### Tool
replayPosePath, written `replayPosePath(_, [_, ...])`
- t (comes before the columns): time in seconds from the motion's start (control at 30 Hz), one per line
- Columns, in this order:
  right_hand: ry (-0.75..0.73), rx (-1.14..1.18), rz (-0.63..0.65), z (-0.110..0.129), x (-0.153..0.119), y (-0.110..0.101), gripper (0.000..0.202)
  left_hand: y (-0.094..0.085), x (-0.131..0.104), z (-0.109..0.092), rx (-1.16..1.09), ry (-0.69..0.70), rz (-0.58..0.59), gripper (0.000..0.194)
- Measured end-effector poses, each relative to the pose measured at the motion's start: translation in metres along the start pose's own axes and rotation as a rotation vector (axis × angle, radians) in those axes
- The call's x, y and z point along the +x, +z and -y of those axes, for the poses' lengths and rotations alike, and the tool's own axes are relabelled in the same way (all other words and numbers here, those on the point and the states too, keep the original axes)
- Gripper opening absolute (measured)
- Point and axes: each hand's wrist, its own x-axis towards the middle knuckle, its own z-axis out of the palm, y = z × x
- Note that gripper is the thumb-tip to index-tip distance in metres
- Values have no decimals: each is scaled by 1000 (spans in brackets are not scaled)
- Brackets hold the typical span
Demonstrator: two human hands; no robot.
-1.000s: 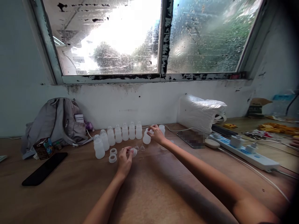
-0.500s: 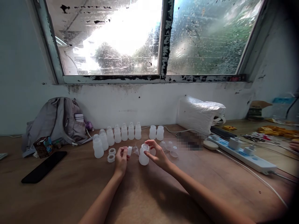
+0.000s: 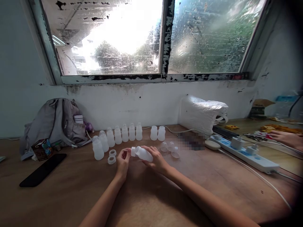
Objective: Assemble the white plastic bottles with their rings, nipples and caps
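A frosted white bottle (image 3: pixel 145 154) lies tilted nearly on its side in my right hand (image 3: pixel 157 160), its mouth pointing left. My left hand (image 3: pixel 123 160) pinches a small clear ring-like piece (image 3: pixel 133 151) at the bottle's mouth. Left of my left hand, two white rings (image 3: pixel 112 159) lie on the table. Behind stands a row of several bottles with clear tops (image 3: pixel 118 135). Two bottles without tops (image 3: pixel 157 133) stand to the right of that row. Several clear domed caps (image 3: pixel 175 152) lie right of my right hand.
On the left are a grey backpack (image 3: pixel 58 123), a small box (image 3: pixel 42 149) and a black phone (image 3: pixel 43 170). A power strip (image 3: pixel 246 156) with cables, a white pad (image 3: pixel 212 145) and a white package (image 3: pixel 201 113) are on the right. Another person's hand (image 3: pixel 286 138) is at the far right.
My right hand has lifted the upright bottle and tipped it leftward, bringing its mouth against the piece in my left hand. The other person's hand has come further into view.
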Motion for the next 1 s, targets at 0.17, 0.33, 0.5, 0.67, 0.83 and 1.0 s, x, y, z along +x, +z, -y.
replayPosePath(0.17, [-72, -186, 9, 5, -2, -5, 58, 1, -1, 5, 20, 11, 65, 26])
replayPosePath(0.33, [-94, -250, 1, 5, -2, -5, 60, 1, -1, 5, 43, 9, 81, 25])
replayPosePath(0.5, [-111, -328, -21, 3, -3, -5, 64, 1, -1, 4, 50, 0, 80, 26])
replayPosePath(0.67, [-120, -331, -35, 4, -4, -4, 64, 1, -1, 5, 29, 2, 77, 25])
replayPosePath(0.83, [-111, -237, -29, 2, -3, -5, 57, 1, -1, 4, -19, -38, 76, 24])
replayPosePath(1.0, [-97, -142, -31, 1, -3, -5, 49, 1, -2, 2, -79, -91, 78, 24])
